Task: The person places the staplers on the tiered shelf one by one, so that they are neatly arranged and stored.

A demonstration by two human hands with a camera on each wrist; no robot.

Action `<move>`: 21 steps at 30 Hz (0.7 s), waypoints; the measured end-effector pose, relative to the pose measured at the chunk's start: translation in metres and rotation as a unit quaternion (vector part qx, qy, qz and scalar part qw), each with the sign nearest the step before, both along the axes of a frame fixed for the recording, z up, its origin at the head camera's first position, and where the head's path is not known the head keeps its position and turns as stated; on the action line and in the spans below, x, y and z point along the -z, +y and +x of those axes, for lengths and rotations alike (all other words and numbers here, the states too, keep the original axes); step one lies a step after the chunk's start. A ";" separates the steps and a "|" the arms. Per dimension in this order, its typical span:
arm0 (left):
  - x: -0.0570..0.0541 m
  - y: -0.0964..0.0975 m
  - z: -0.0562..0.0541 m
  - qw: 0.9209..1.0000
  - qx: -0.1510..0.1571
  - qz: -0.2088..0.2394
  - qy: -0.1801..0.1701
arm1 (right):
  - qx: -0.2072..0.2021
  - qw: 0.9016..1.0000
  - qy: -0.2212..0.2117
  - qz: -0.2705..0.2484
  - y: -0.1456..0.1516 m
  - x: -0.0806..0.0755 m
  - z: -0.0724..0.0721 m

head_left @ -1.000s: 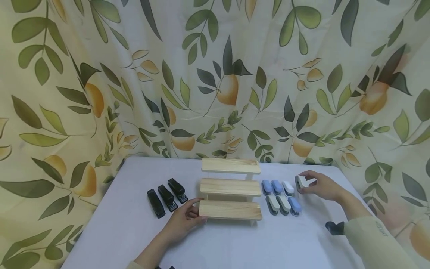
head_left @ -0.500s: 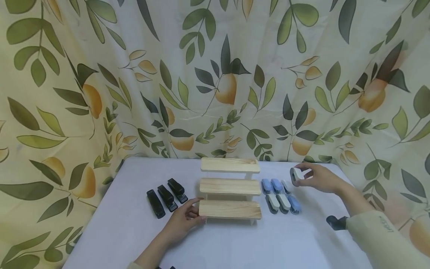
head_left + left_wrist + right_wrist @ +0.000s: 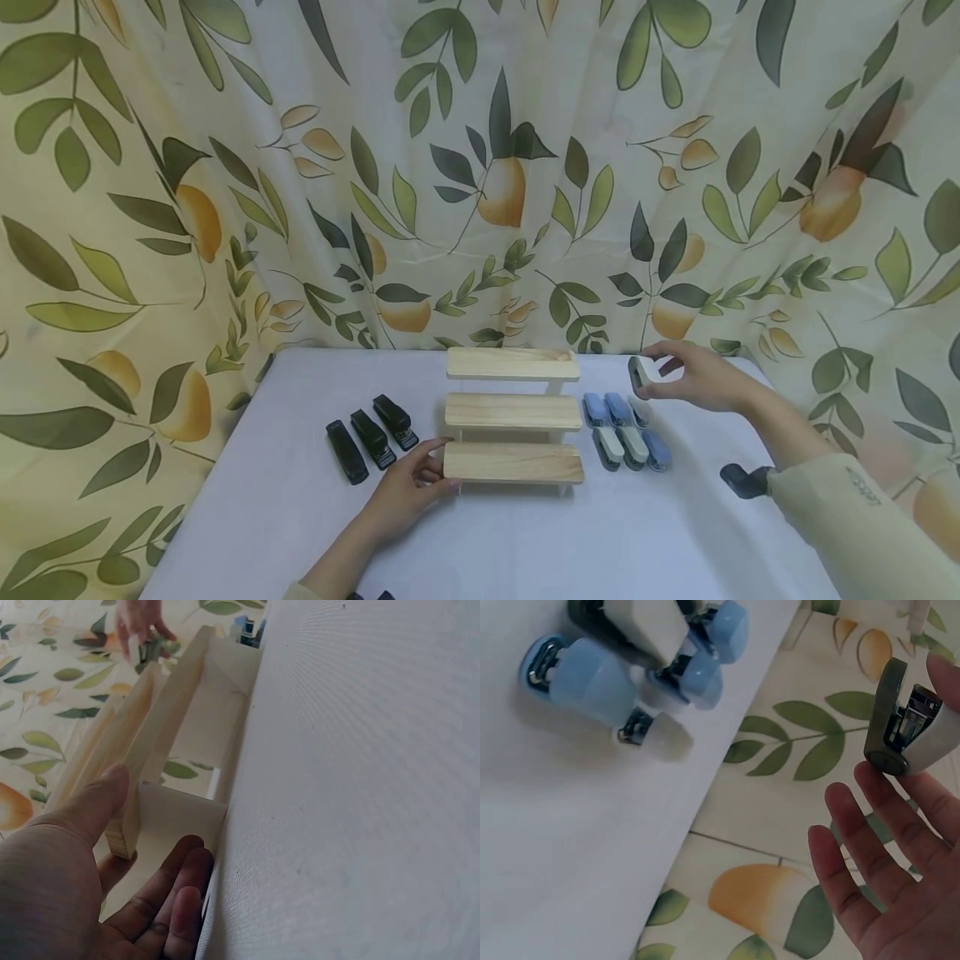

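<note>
My right hand [image 3: 701,379] pinches a small white stapler with a grey base [image 3: 639,377], raised above the back right of the table. In the right wrist view the mini stapler [image 3: 885,720] sits between thumb and fingertips, its metal inside showing. My left hand [image 3: 405,493] grips the left end of a three-tier wooden display stand [image 3: 513,463] at its lowest board. The left wrist view has the thumb on this board [image 3: 169,720], with the other fingers near the stand's white side support [image 3: 184,806].
Right of the stand, small blue staplers [image 3: 596,408] and white staplers [image 3: 609,447] lie in two rows. Several centimetres left of it lie three black staplers [image 3: 372,439]. A white cloth covers the table [image 3: 517,550]; a leaf-and-fruit patterned curtain [image 3: 480,208] hangs behind.
My right hand has carried the white stapler leftward and slightly up, closer to the stand's top tier. The left hand keeps its hold on the lowest board.
</note>
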State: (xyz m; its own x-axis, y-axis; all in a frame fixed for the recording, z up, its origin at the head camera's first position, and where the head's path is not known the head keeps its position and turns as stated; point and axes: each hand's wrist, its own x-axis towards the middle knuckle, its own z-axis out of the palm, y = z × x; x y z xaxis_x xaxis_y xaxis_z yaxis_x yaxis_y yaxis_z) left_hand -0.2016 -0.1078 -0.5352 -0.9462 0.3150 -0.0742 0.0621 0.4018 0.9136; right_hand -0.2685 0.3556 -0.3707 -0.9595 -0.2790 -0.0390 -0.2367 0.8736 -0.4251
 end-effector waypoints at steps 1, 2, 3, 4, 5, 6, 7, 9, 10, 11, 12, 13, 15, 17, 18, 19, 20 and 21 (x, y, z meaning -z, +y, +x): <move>0.000 0.000 0.000 1.000 0.001 0.000 -0.001 | -0.001 1.000 0.002 0.001 -0.002 -0.002 0.000; 0.000 0.000 0.000 1.000 0.001 0.000 -0.001 | -0.002 1.000 0.004 0.003 -0.005 -0.004 0.001; 0.000 0.000 0.000 1.000 0.002 0.000 -0.002 | -0.003 1.000 0.007 0.003 -0.007 -0.006 0.001; 0.000 0.001 0.000 1.000 0.002 0.000 -0.003 | -0.006 1.000 0.010 0.003 -0.009 -0.008 0.001; -0.001 0.001 0.000 1.000 0.002 -0.001 -0.004 | -0.008 1.000 0.013 0.001 -0.012 -0.010 0.001; -0.001 0.001 0.000 1.000 0.001 -0.002 -0.005 | -0.011 1.000 0.016 0.000 -0.014 -0.012 0.002; -0.001 0.001 0.001 1.000 0.000 -0.002 -0.005 | -0.014 1.000 0.020 -0.002 -0.017 -0.014 0.002; -0.002 0.000 0.001 1.000 0.000 -0.001 -0.006 | -0.021 0.999 0.024 -0.006 -0.022 -0.018 0.002; -0.002 0.000 0.002 1.000 0.000 -0.002 -0.006 | -0.025 0.999 0.026 -0.007 -0.024 -0.020 0.002; -0.002 0.000 0.002 1.000 0.000 -0.002 -0.005 | -0.028 0.999 0.028 -0.009 -0.026 -0.022 0.002; -0.002 0.000 0.002 1.000 0.000 -0.002 -0.005 | -0.031 0.999 0.029 -0.011 -0.029 -0.023 0.002; -0.002 0.000 0.002 1.000 0.001 -0.003 -0.004 | -0.034 0.999 0.030 -0.013 -0.031 -0.025 0.002; -0.002 0.000 0.002 1.000 0.001 -0.003 -0.002 | -0.037 0.999 0.029 -0.016 -0.035 -0.028 0.002; -0.002 0.001 0.002 1.000 0.000 -0.004 0.000 | -0.039 0.999 0.027 -0.018 -0.039 -0.030 0.002; -0.001 0.001 0.002 1.000 0.000 -0.005 0.002 | -0.039 0.999 0.027 -0.017 -0.040 -0.032 0.001; -0.001 0.001 0.002 1.000 -0.001 -0.005 0.003 | -0.040 0.999 0.027 -0.017 -0.042 -0.033 0.001; -0.001 0.001 0.002 1.000 -0.002 -0.004 0.003 | -0.040 0.999 0.028 -0.016 -0.044 -0.034 0.000; 0.000 0.002 0.002 1.000 -0.002 -0.005 0.004 | -0.041 0.999 0.028 -0.015 -0.046 -0.035 0.000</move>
